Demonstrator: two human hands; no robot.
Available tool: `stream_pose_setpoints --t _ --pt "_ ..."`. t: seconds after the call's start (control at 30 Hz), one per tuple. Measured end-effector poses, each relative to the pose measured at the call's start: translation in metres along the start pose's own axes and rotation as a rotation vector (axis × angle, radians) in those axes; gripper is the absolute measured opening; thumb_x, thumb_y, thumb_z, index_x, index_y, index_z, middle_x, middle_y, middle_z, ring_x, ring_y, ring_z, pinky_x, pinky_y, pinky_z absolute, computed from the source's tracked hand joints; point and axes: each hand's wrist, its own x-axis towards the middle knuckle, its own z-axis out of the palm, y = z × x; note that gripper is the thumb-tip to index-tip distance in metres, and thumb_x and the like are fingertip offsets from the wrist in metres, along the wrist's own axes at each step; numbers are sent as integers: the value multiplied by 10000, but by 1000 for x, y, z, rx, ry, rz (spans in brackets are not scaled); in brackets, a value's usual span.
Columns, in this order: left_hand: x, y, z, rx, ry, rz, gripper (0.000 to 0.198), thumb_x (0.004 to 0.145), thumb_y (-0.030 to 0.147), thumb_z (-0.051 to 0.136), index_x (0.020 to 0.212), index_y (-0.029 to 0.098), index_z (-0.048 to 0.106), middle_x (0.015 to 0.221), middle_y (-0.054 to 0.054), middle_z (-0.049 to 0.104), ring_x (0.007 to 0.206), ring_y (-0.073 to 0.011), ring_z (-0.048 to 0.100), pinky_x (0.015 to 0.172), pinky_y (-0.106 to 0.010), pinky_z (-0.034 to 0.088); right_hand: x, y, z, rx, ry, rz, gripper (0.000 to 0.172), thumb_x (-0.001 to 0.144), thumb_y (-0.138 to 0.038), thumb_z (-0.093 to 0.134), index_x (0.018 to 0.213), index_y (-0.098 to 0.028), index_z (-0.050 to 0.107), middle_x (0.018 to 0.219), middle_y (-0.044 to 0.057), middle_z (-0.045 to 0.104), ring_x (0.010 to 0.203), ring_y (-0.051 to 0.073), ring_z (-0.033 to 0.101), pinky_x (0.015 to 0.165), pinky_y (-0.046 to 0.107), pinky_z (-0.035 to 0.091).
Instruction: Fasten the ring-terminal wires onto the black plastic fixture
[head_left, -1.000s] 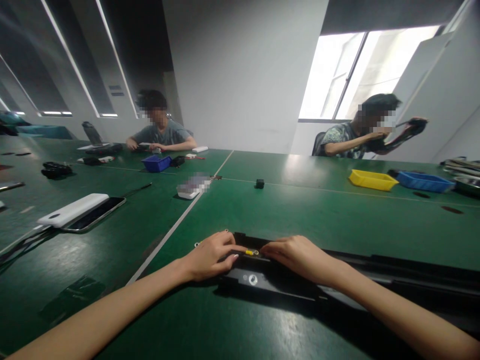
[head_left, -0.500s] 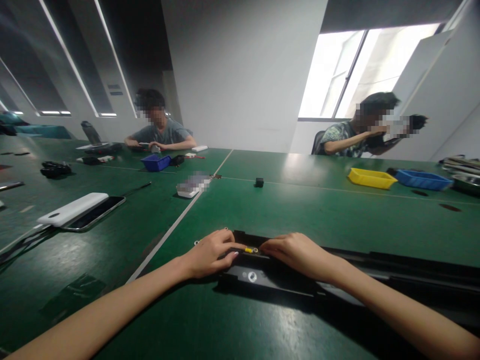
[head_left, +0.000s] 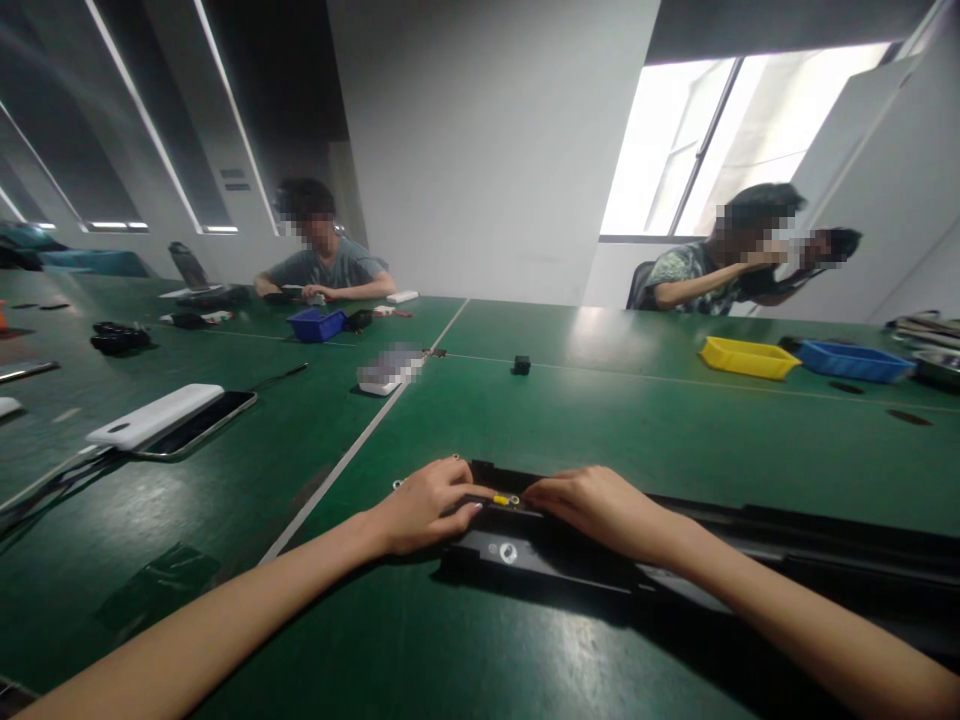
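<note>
A long black metal housing (head_left: pixel 555 570) lies on the green table in front of me, reaching to the right edge of the view. At its left end my left hand (head_left: pixel 427 507) is closed, thumb and index finger pinching a dark wire that ends in a yellow-sleeved ring terminal (head_left: pixel 504 500). My right hand (head_left: pixel 596 508) reaches into the housing, its fingertips drawn together beside the terminal's ring; what they hold is hidden. Another ring terminal (head_left: pixel 398 485) sticks out left of my left hand. A round silvery spot (head_left: pixel 508 552) shows on the housing's near wall.
Left of my arm lie a white power bank (head_left: pixel 157 415) and a phone (head_left: pixel 199 425) with cables. Ahead are a small black cube (head_left: pixel 521 365), a yellow tray (head_left: pixel 750 358) and blue trays (head_left: pixel 855 362), (head_left: pixel 316 324). Two people sit across the table (head_left: pixel 637 420).
The whole view has shifted slightly to the right. Both hands keep nearly the same place on the housing and the terminal.
</note>
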Motion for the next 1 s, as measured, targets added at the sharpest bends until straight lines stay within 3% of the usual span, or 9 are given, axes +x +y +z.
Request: stream_pose_setpoints --t 1.0 --pt "0 1 -2 3 1 -3 341 933 249 364 1215 209 552 930 -63 498 873 -194 476 776 -295 411 0 -2 -1 5 -2 11 322 944 -300 360 1062 -198 641 953 69 687 801 173 647 692 254 469"
